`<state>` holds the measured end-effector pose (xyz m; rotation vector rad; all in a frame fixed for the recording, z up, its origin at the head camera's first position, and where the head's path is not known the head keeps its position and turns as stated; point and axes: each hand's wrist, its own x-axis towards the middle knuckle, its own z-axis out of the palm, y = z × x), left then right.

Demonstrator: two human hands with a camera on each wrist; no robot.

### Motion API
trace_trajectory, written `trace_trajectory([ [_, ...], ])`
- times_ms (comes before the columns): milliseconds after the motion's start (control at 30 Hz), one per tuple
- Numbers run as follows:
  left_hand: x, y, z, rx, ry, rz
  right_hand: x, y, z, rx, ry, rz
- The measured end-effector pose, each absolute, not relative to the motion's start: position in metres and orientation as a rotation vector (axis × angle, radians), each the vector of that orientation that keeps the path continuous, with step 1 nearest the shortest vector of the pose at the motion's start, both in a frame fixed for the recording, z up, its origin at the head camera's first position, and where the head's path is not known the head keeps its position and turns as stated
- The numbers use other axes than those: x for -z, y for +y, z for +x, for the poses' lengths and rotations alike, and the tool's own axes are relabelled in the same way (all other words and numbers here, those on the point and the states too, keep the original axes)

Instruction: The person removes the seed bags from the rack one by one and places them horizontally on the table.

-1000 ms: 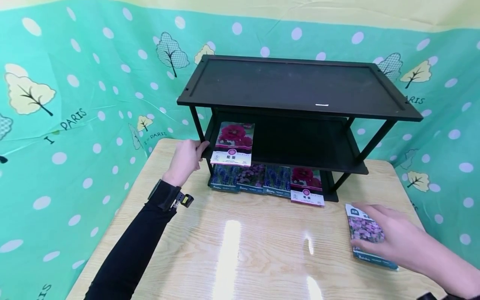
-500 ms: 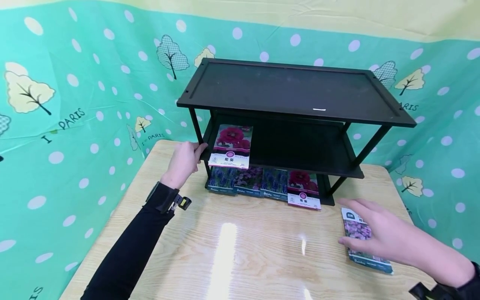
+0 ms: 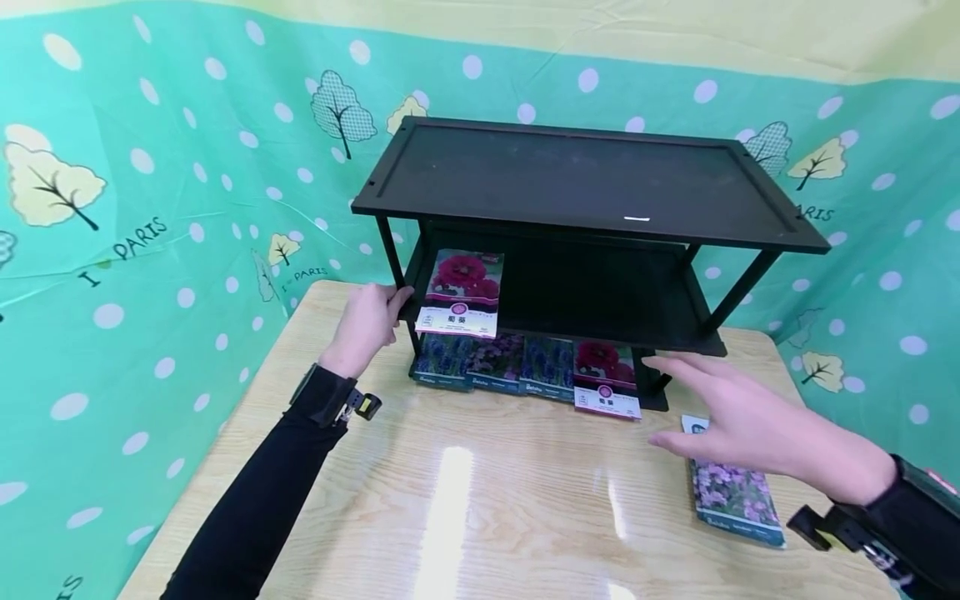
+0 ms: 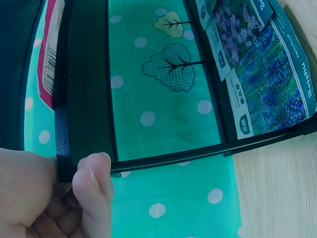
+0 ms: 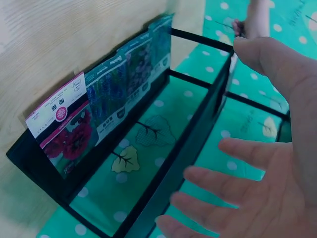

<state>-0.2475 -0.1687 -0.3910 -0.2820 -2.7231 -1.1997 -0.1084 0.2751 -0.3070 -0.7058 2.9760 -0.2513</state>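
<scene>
Steadying the black shelf rack (image 3: pixel 592 183) appears to be the left hand's (image 3: pixel 365 325) part: its grip pinches the middle board (image 3: pixel 600 292) at the front corner, left of centre in the head view, thumb and fingers closed on the edge. Held at that end, the light-looking frame would be less apt to slide. The right hand (image 3: pixel 738 417), at right of the frame, has its grip spread and holds nothing; the fingers reach toward the rack's near right post, though contact is hard to judge.

Below that hand, at lower right, a purple-flower seed packet (image 3: pixel 735 492) lies face up on the table (image 3: pixel 337 500), apart from the rack and partly covered from view. On the middle board's left end, a hollyhock packet (image 3: pixel 461 292) pokes past the front edge, its picture outward, probably for easy reading. Beneath, a blue-flower packet (image 3: pixel 444 360), a second purple packet (image 3: pixel 495 358), another blue packet (image 3: pixel 549 362) and a second hollyhock packet (image 3: pixel 606 379) line the bottom board, seemingly set side by side so every front shows.
</scene>
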Motion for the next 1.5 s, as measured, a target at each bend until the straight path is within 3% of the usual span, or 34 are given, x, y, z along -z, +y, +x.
trace_trajectory([
  [467,0.390,-0.169,-0.247,1.204,-2.750,-0.248,0.311,0.235,-0.128,0.072,3.023,-0.695],
  [1500,0.391,-0.171,-0.248,1.202,-2.729,-0.306,0.345,0.146,-0.169,0.083,3.078,-1.124],
])
